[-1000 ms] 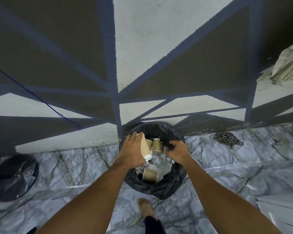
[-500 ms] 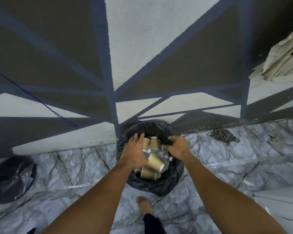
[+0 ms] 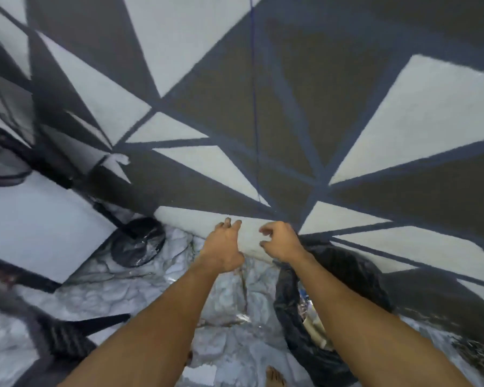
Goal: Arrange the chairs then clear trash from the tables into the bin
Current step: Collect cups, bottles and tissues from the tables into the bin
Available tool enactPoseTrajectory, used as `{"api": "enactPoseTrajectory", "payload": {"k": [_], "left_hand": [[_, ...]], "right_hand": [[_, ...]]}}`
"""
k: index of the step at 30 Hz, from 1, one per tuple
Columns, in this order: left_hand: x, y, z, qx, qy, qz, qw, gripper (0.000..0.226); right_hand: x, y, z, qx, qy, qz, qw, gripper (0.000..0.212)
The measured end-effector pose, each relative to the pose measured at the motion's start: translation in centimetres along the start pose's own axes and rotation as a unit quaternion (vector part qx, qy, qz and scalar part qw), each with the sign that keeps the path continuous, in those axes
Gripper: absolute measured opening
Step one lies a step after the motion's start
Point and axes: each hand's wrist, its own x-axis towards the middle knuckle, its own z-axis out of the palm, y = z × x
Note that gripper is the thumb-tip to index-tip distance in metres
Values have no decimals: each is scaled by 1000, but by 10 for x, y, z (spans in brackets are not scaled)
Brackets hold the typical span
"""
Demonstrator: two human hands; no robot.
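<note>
The bin (image 3: 355, 277), lined with a black bag, stands against the painted wall at the lower right, partly behind my right forearm. Some trash (image 3: 315, 328) shows inside it beside the arm. My left hand (image 3: 224, 247) is stretched out to the left of the bin, over the marble floor, fingers loosely apart and holding nothing. My right hand (image 3: 281, 243) hovers above the bin's left rim, fingers curled but apart, with nothing in them. The picture is blurred by motion.
A white table (image 3: 37, 224) with dark legs fills the left side. A black bag (image 3: 139, 241) lies on the floor under its corner. A dark chair (image 3: 59, 336) sits at the lower left. My bare foot (image 3: 275, 377) shows at the bottom edge.
My view has swung left, so the bin moved from centre to the lower right. Both hands have come up out of the bin; the paper cup my left hand held now lies inside.
</note>
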Motion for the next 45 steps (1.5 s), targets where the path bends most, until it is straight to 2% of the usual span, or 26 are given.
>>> {"api": "enactPoseTrajectory", "payload": {"k": [6,10,13,16,20,27,29,32,36,41,45], "left_hand": [[-115,-138,-55,-16,96,-114,989,74],[-220,-219,-82,-52,130,-210,968,79],[-308,-273,-95,-65,169,-280,943,70],[-397,-315,-99,-104,234,-359,898,54],[-506,-361,-94,-116,276,-480,825,34],[-657,-416,-70,-125,307,-619,712,38],[-689,-433,-65,-124,325,-644,681,41],[-730,-460,-59,-131,331,-685,635,30],[-778,-482,-52,-134,333,-735,575,34],[-833,-497,-34,-154,323,-780,514,45],[-866,-515,-15,-173,305,-801,486,54]], "right_hand": [[-31,-171,105,-46,-70,-158,984,41],[-78,-265,184,-72,-126,-236,961,38],[-122,-333,248,-92,-178,-309,930,33],[-171,-394,311,-108,-226,-380,890,31],[-238,-458,398,-120,-300,-456,829,44],[-349,-532,533,-133,-425,-532,720,43],[-371,-550,567,-132,-446,-552,692,43],[-396,-578,617,-136,-480,-572,651,43],[-427,-608,670,-146,-510,-598,601,40],[-466,-624,716,-158,-548,-590,571,37],[-483,-628,747,-177,-553,-581,570,42]]}}
